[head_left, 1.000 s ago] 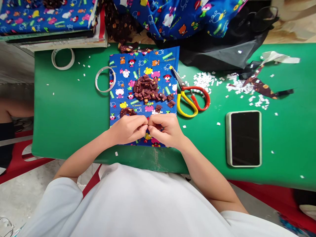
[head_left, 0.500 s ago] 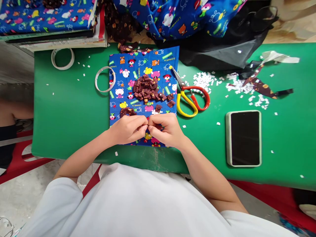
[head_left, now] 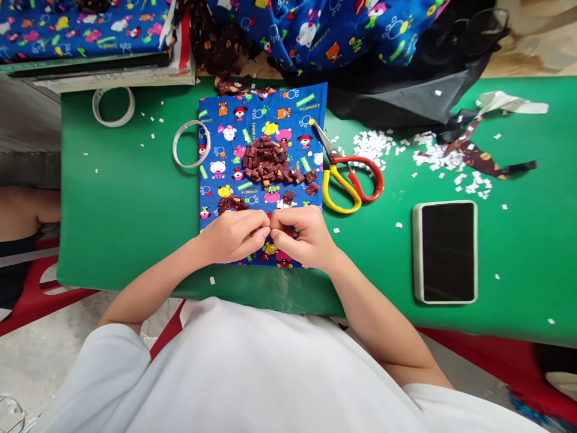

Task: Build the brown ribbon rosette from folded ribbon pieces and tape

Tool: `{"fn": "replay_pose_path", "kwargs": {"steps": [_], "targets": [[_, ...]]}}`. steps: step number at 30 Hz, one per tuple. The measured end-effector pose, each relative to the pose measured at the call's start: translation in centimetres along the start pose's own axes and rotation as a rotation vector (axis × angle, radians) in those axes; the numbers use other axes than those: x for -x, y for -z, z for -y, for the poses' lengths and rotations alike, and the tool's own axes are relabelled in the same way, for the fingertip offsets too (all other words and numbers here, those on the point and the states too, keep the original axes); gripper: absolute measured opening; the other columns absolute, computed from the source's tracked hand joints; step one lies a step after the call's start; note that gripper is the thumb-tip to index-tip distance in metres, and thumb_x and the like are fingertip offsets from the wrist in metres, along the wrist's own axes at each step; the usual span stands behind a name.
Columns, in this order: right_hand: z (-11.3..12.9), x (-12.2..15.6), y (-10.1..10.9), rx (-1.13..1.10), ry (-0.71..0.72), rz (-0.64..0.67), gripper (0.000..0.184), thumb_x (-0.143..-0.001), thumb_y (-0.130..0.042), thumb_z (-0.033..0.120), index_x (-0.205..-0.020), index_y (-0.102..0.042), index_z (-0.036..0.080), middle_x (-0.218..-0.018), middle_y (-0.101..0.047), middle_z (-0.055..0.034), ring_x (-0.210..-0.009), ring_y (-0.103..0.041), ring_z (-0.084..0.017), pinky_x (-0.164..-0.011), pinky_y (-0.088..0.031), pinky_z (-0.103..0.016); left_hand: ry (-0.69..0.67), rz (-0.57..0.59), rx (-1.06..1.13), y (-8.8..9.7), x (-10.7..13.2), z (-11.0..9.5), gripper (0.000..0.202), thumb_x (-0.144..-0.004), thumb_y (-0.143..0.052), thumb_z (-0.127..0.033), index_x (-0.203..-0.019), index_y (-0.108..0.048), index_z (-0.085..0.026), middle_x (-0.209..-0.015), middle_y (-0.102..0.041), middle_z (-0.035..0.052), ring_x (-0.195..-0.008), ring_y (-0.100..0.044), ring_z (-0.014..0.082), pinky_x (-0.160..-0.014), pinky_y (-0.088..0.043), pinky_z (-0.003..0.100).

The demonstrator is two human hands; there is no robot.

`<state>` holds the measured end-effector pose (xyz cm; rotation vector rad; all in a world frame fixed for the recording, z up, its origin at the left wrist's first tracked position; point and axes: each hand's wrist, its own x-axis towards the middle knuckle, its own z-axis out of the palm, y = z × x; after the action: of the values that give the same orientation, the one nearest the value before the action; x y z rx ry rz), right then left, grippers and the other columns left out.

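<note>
A blue cartoon-print cloth (head_left: 225, 126) lies flat on the green table (head_left: 126, 198). A heap of small brown fabric pieces (head_left: 268, 161) sits on its middle, with a few loose ones beside it. My left hand (head_left: 234, 236) and my right hand (head_left: 303, 236) rest on the cloth's near edge, fingertips pinched together and touching each other. What they pinch is too small and hidden to name.
Red and yellow scissors (head_left: 349, 177) lie right of the cloth. A phone (head_left: 445, 251) lies face up further right. Two tape rolls (head_left: 191, 144) (head_left: 113, 107) lie at the left. White paper scraps (head_left: 433, 155) are scattered at the right. Folded fabric (head_left: 324, 30) and black cloth (head_left: 406, 90) are piled at the back.
</note>
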<state>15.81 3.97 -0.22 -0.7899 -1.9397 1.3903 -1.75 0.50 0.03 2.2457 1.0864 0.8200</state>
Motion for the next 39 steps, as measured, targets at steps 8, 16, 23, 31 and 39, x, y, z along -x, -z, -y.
{"fn": "replay_pose_path", "kwargs": {"steps": [8,16,23,31,39], "targets": [[-0.05,-0.05,0.03,-0.003,0.0,0.001,0.022,-0.071,-0.045,0.016,-0.051,-0.036,0.02,-0.045,-0.033,0.0069,-0.044,-0.027,-0.004,-0.042,-0.024,-0.018,0.044,0.037,0.015,-0.09,0.13,0.08,0.019,-0.094,-0.04,-0.022,-0.076,-0.045,-0.02,-0.061,-0.054,-0.0036,-0.053,-0.048,0.0085,-0.056,-0.038,0.02],[0.02,-0.1,0.04,-0.003,-0.021,-0.007,0.022,-0.07,-0.045,0.016,-0.051,-0.036,0.02,-0.044,-0.032,0.0069,-0.044,-0.026,-0.004,-0.042,-0.024,-0.018,0.015,-0.002,-0.038,-0.14,0.05,0.02,0.018,-0.092,-0.04,-0.017,-0.075,-0.046,-0.019,-0.059,-0.052,-0.0042,-0.051,-0.045,0.008,-0.053,-0.036,0.019],[0.11,-0.02,0.19,0.032,-0.042,-0.028,0.023,-0.073,-0.047,0.019,-0.052,-0.037,0.02,-0.046,-0.032,0.0061,-0.045,-0.027,-0.005,-0.044,-0.025,-0.019,0.084,-0.128,-0.068,-0.44,-0.13,-0.34,0.016,-0.085,-0.045,-0.013,-0.07,-0.05,-0.018,-0.057,-0.052,-0.0053,-0.049,-0.042,0.0053,-0.049,-0.034,0.017],[0.16,-0.02,0.05,-0.061,-0.166,-0.258,0.022,-0.078,-0.054,0.025,-0.058,-0.057,0.018,-0.05,-0.05,0.0029,-0.045,-0.039,-0.007,-0.044,-0.031,-0.021,0.291,-0.219,0.174,0.24,-0.49,-0.87,0.019,-0.086,-0.05,-0.019,-0.068,-0.057,-0.016,-0.057,-0.055,-0.004,-0.049,-0.044,0.0039,-0.046,-0.035,0.015],[-0.07,0.06,-0.19,-0.091,-0.221,-0.336,0.021,-0.081,-0.061,0.027,-0.063,-0.065,0.017,-0.055,-0.062,0.0008,-0.049,-0.052,-0.01,-0.048,-0.041,-0.023,0.311,-0.22,0.338,-0.12,-0.35,-0.63,0.021,-0.091,-0.053,-0.028,-0.078,-0.062,-0.015,-0.096,-0.057,0.0043,-0.055,-0.049,0.0008,-0.048,-0.043,0.014]]}}
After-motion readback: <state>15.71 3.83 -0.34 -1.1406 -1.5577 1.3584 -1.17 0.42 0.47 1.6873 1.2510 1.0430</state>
